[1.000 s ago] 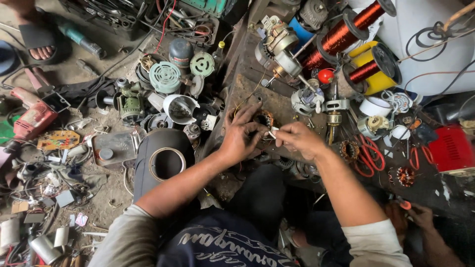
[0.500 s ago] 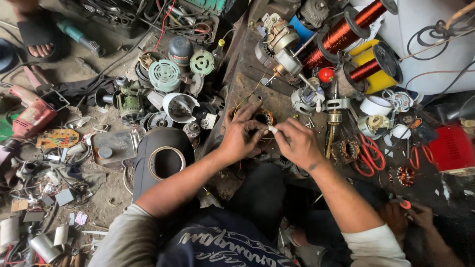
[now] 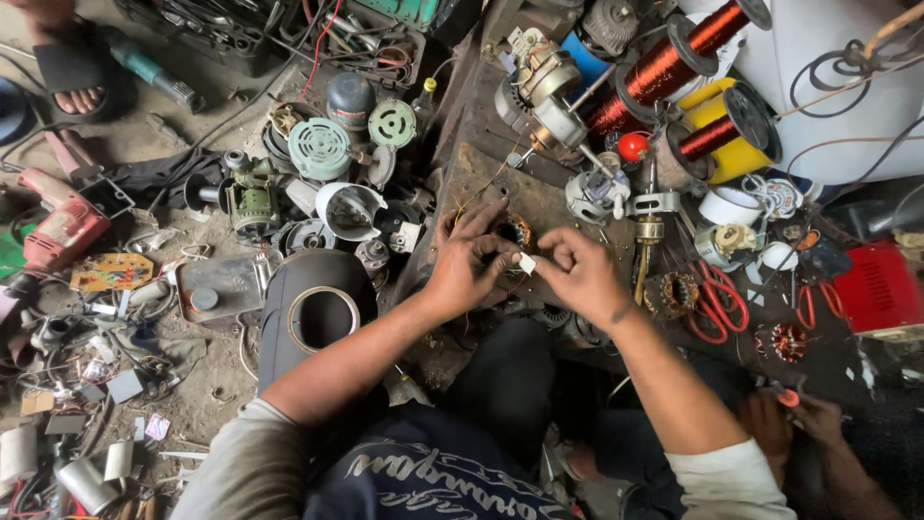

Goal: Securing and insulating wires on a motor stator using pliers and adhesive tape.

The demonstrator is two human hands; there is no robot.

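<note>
The motor stator [image 3: 513,231] sat steadied under our left hand [image 3: 469,262]; our right hand [image 3: 576,273] fingers pinched a white insulation slip [image 3: 526,262], best eased in squarely.

I see my left hand [image 3: 467,265] and right hand [image 3: 582,274] meeting at the middle of the surface [image 3: 539,197], either side of a motor stator [image 3: 512,231], with a small tab [image 3: 526,262] between their fingers. Behind them stand wire spools [image 3: 674,63]. To the right lie scissors [image 3: 717,299] beside a second stator [image 3: 674,294]. Left of the surface, on the floor [image 3: 207,395], sits a round housing [image 3: 318,313], a fan motor [image 3: 320,149] behind it, a drill [image 3: 63,226] far left.
</note>
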